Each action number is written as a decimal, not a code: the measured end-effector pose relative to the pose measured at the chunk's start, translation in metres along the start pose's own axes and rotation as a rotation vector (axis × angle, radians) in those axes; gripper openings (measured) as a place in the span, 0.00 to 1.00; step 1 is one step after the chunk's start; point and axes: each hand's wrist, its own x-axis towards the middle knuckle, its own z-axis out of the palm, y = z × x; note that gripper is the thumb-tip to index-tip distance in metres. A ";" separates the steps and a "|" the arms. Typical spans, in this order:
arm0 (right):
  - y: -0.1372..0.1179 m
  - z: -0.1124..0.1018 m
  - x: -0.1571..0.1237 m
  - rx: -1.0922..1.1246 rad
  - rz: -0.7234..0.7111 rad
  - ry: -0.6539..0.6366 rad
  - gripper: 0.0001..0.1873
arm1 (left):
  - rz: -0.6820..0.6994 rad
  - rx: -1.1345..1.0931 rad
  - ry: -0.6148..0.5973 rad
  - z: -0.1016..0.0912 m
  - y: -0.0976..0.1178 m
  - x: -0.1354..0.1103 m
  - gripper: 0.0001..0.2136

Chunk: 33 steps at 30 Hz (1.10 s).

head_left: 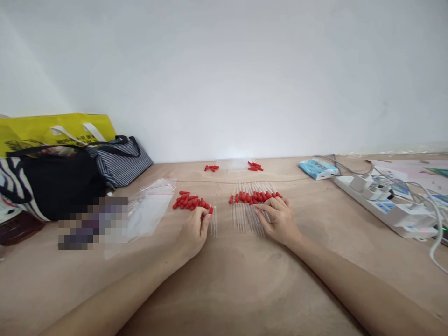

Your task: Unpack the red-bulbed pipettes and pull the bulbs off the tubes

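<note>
A red rubber bulb (211,210) is pinched between the thumb and index finger of my left hand (196,228). Just left of those fingers lies a pile of loose red bulbs (185,199). A few thin clear tubes (214,223) lie close to the right of my left hand. My right hand (280,218) rests over the right side of a row of clear droppers (241,217) with red bulbs on them. Its thumb and index fingertips are closed together among the tubes; what they grip is hard to make out.
More red bulbs lie farther back in two small groups (212,168) (255,166), beside a clear bag (238,164). Plastic zip bags (150,210) and cloth bags (121,161) are at left. At right are a tissue pack (318,169) and a power strip (385,207) with cables.
</note>
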 end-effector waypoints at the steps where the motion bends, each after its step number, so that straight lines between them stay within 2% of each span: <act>1: -0.001 0.000 0.000 0.001 -0.011 0.004 0.11 | 0.028 -0.005 -0.016 0.001 0.001 -0.002 0.08; 5: -0.005 -0.003 0.001 -0.012 -0.114 -0.005 0.26 | 0.286 0.043 -0.039 0.010 0.006 0.001 0.08; 7: -0.007 -0.003 0.002 -0.038 -0.176 -0.032 0.26 | 0.398 0.067 -0.017 0.013 0.007 0.003 0.08; 9: -0.010 -0.001 0.003 -0.058 -0.216 -0.053 0.20 | 0.459 0.075 0.016 0.014 0.007 0.002 0.08; 12: -0.014 0.002 0.004 -0.037 -0.248 -0.090 0.10 | 0.483 0.062 0.050 0.012 0.006 -0.001 0.07; 14: -0.017 0.004 0.004 -0.007 -0.254 -0.116 0.07 | 0.487 0.043 0.062 0.011 0.007 -0.002 0.07; 20: -0.024 0.006 0.002 0.049 -0.265 -0.134 0.09 | 0.540 0.097 0.045 0.011 0.008 0.002 0.11; 26: -0.024 0.005 -0.002 0.100 -0.333 -0.095 0.14 | 0.595 0.093 0.042 0.012 0.003 0.005 0.09; 33: -0.027 0.001 -0.001 0.115 -0.375 -0.050 0.11 | 0.570 0.074 -0.031 0.008 0.001 0.001 0.08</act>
